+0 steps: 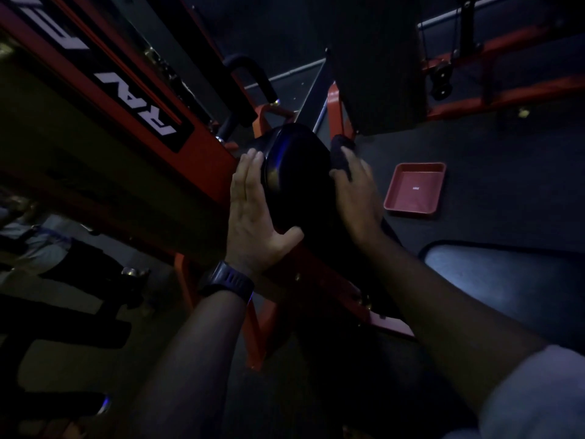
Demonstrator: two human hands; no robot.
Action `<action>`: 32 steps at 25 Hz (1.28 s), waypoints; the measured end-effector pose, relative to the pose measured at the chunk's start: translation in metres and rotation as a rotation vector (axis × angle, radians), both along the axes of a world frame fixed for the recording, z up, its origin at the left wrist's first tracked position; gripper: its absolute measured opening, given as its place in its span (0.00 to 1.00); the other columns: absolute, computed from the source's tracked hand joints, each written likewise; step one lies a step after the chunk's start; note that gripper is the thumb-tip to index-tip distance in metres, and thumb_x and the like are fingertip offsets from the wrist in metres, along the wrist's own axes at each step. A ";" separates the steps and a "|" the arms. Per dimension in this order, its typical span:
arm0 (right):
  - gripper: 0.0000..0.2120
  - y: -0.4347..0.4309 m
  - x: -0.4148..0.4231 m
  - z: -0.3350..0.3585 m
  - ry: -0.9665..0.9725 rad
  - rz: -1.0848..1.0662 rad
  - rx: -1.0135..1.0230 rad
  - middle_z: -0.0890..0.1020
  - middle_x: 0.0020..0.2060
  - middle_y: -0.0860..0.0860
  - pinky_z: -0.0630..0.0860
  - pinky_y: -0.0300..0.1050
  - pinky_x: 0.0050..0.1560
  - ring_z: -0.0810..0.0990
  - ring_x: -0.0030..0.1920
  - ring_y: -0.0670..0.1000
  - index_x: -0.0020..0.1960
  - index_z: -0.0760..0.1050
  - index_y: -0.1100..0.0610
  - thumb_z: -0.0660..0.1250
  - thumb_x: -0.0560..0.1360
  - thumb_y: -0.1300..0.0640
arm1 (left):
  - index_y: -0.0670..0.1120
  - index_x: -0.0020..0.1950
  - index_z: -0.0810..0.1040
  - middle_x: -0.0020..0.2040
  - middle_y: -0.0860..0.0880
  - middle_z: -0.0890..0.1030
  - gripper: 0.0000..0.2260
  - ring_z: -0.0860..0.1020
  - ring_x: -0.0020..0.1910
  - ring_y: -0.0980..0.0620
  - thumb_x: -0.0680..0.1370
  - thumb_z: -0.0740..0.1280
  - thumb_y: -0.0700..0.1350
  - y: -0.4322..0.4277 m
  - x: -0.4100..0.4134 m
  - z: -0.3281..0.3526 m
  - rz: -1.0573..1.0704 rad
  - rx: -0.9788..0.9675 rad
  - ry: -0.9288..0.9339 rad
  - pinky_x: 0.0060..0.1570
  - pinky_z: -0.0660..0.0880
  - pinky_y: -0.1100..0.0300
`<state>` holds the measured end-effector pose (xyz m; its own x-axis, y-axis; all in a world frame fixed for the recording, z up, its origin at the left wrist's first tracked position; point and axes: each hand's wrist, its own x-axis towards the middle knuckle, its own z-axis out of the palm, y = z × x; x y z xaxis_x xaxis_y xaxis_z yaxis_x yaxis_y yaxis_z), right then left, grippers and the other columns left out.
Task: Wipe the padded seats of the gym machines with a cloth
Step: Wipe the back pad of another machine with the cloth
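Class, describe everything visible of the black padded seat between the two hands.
The padded seat is black, rounded and glossy, like vinyl, its edge catching light. It sits on an orange-red frame. The left hand rests flat against its left side; the right hand holds a dark cloth to its right side.

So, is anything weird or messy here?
Just one thing: a red tray lies on the dark floor, right of the black padded seat where the right hand holds a cloth. It sits out in the open where feet could catch it. Nothing looks spilled or broken, though the picture is very dark.
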<state>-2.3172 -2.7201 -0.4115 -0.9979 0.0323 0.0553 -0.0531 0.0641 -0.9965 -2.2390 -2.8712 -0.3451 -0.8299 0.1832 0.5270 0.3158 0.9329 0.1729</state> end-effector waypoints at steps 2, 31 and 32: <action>0.26 -0.007 0.018 0.010 0.248 0.038 0.095 0.64 0.76 0.48 0.68 0.47 0.62 0.67 0.71 0.49 0.78 0.60 0.40 0.58 0.80 0.46 | 0.34 0.79 0.56 0.80 0.38 0.57 0.48 0.54 0.81 0.42 0.65 0.72 0.51 0.000 0.001 -0.001 -0.010 -0.001 0.001 0.76 0.59 0.37; 0.28 -0.001 0.047 -0.047 0.097 -0.059 -0.023 0.64 0.77 0.48 0.66 0.48 0.68 0.65 0.75 0.51 0.77 0.61 0.39 0.60 0.78 0.42 | 0.35 0.80 0.54 0.81 0.38 0.56 0.49 0.52 0.82 0.41 0.66 0.72 0.52 0.006 0.002 -0.003 0.057 -0.031 0.046 0.78 0.55 0.38; 0.28 -0.001 0.041 -0.048 -0.099 -0.111 -0.066 0.65 0.76 0.48 0.68 0.53 0.69 0.67 0.74 0.53 0.78 0.61 0.39 0.60 0.78 0.42 | 0.35 0.80 0.54 0.81 0.38 0.55 0.49 0.51 0.82 0.41 0.67 0.72 0.52 0.008 0.004 -0.003 0.068 -0.039 0.048 0.79 0.54 0.39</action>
